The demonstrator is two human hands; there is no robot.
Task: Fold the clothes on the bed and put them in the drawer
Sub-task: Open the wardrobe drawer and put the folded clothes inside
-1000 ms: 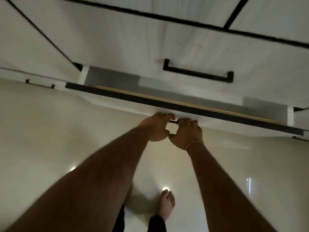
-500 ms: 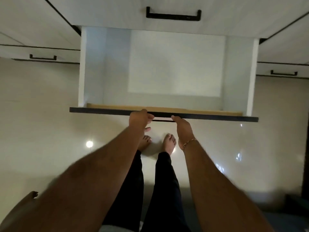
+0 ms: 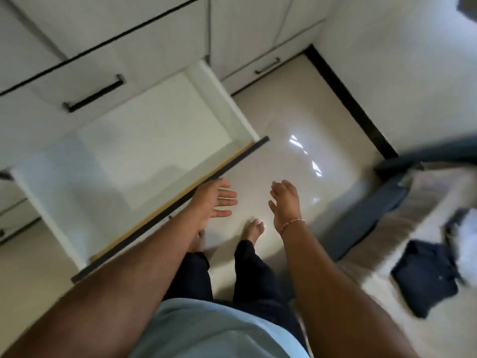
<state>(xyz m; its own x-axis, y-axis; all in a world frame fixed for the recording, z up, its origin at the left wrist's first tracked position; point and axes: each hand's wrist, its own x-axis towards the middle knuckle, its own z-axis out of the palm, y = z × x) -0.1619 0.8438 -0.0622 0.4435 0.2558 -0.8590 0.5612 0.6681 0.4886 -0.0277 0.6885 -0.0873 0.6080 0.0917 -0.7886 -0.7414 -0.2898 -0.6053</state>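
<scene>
At far left, the white drawer (image 3: pixel 144 148) is standing pulled out. Right on the bed (image 3: pixel 402 228), a dark folded garment (image 3: pixel 426 275) is lying. Both the left hand (image 3: pixel 214 200) and right hand (image 3: pixel 285 200) are hovering released over glossy floor (image 3: pixel 296 120).

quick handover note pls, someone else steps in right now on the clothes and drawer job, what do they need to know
Left hand: open, holds nothing, hangs just past the front edge of the drawer.
Right hand: open, holds nothing, over the floor.
Drawer: pulled out; what shows of its inside holds no clothes.
Clothes: a dark folded garment lies on the bed to the right; a white garment beside it is too blurred to judge.
Done: drawer open, dark garment looks folded.
Left: fold whatever on the bed is unfolded, carry the clothes to the drawer, lay them in.
</scene>
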